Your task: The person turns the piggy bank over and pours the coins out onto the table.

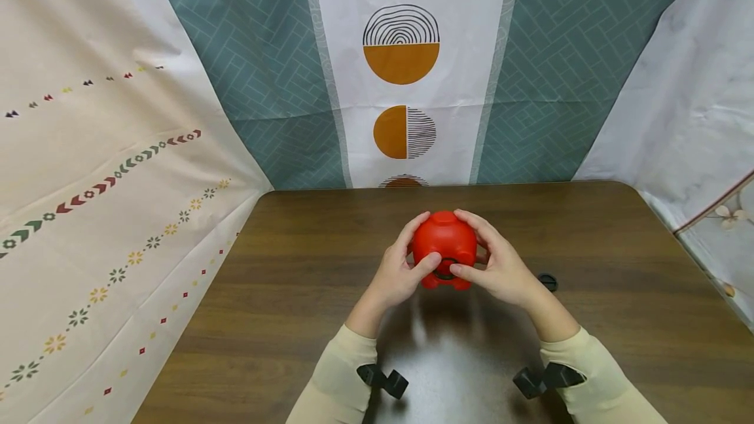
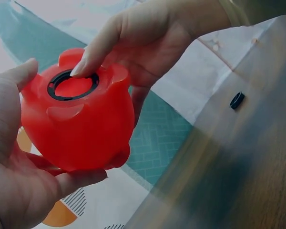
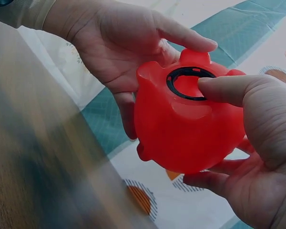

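Observation:
A round red piggy bank (image 1: 444,237) with stubby feet is held up over the table between both hands. Its underside faces back toward the person, showing a hole edged by a black ring (image 3: 171,87). My left hand (image 1: 396,273) grips one side, fingers curled round the body and thumb near a foot. On the other side my right hand (image 1: 506,273) holds it, the thumb tip lying on the black ring. Through the hole, the red inside shows in the right wrist view. A small round black cap (image 2: 237,100) lies on the table, beyond the right hand.
The brown wooden table (image 1: 283,319) reflects light near its front. Patterned cloths hang behind it and at both sides, including a teal and white one (image 1: 259,70) at the back. Each sleeve carries a black wrist mount (image 1: 383,379).

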`<state>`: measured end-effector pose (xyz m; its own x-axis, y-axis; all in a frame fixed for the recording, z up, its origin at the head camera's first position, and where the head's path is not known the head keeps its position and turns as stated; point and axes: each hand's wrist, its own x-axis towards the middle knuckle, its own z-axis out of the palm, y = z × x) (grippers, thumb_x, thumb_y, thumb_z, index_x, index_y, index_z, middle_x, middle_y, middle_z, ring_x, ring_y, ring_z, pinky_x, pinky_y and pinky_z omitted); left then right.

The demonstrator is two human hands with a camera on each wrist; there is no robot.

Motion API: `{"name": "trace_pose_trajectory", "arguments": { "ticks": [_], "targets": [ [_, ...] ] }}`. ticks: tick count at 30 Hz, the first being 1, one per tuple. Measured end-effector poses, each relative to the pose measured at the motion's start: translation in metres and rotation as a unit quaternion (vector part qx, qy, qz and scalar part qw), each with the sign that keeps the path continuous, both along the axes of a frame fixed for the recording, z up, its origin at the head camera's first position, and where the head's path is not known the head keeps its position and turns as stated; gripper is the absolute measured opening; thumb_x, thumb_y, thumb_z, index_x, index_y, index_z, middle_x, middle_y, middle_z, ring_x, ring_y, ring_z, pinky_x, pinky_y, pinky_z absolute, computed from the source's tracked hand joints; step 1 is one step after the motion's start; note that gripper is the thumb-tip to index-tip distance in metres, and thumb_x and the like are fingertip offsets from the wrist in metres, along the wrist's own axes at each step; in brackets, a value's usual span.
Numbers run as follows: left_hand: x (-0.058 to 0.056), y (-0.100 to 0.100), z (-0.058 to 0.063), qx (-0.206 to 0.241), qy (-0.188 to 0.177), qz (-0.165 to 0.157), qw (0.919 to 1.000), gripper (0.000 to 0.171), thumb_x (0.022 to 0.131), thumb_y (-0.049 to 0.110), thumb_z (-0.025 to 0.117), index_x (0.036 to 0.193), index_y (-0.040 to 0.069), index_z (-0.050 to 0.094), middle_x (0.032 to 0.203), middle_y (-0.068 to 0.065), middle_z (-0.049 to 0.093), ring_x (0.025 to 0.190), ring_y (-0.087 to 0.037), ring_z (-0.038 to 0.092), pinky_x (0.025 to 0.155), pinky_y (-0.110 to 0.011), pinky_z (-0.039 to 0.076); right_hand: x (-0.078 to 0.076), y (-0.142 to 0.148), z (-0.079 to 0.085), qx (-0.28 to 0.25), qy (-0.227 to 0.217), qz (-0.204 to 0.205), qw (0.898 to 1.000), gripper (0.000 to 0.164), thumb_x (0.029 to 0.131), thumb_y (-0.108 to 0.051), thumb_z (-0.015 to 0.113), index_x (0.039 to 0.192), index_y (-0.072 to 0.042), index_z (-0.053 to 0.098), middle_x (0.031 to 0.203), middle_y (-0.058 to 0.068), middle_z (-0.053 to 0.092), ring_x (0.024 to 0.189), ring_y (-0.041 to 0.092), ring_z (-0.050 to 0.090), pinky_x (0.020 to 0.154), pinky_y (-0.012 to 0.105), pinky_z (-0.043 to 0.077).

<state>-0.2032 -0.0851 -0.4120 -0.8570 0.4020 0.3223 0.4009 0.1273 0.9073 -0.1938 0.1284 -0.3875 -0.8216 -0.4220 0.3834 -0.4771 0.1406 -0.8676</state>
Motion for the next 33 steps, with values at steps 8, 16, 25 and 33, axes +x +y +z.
{"name": "trace_pose_trajectory", "arguments": {
  "ticks": [8, 16, 25, 33],
  "targets": [
    [0.017, -0.001, 0.030, -0.018, -0.016, 0.004, 0.9997, 0.067, 0.092, 0.019, 0.059, 0.150, 0.010, 0.027, 0.138, -0.014, 0.046, 0.117, -0.030, 0.052, 0.081, -0.031, 0.055, -0.009, 0.002, -0.017, 0.013, 0.010, 0.001, 1.000, 0.080, 0.077, 0.003, 0.077, 0.146, -0.015, 0.040, 0.159, 0.003, 0.011, 0.131, 0.038, 0.039, 0.093, 0.030, 0.048],
    [0.015, 0.001, 0.025, 0.005, 0.003, 0.030, 0.9995, 0.070, 0.087, 0.016, 0.065, 0.148, 0.011, 0.031, 0.137, -0.012, 0.046, 0.117, -0.027, 0.051, 0.079, -0.033, 0.056, -0.014, 0.004, -0.024, 0.024, -0.016, 0.002, 1.000, 0.090, 0.078, -0.003, 0.078, 0.150, -0.030, 0.031, 0.151, 0.001, 0.031, 0.129, 0.033, 0.041, 0.084, 0.035, 0.054],
    [-0.004, 0.001, -0.009, 0.001, 0.005, 0.034, 0.9994, 0.075, 0.086, 0.025, 0.069, 0.149, 0.028, 0.028, 0.141, -0.001, 0.041, 0.121, -0.023, 0.048, 0.080, -0.032, 0.055, -0.013, 0.004, -0.023, 0.041, -0.068, 0.030, 0.996, 0.096, 0.082, -0.014, 0.077, 0.153, -0.033, 0.016, 0.149, 0.001, 0.031, 0.129, 0.032, 0.039, 0.080, 0.035, 0.056],
    [0.004, 0.001, 0.007, -0.007, -0.016, 0.006, 0.9998, 0.072, 0.092, 0.024, 0.061, 0.151, 0.015, 0.021, 0.143, -0.009, 0.038, 0.123, -0.025, 0.046, 0.089, -0.032, 0.051, -0.013, 0.006, -0.024, 0.039, -0.053, 0.012, 0.998, 0.072, 0.093, -0.018, 0.064, 0.151, -0.028, 0.023, 0.145, 0.005, 0.037, 0.129, 0.035, 0.040, 0.084, 0.033, 0.054]
  ]
}}
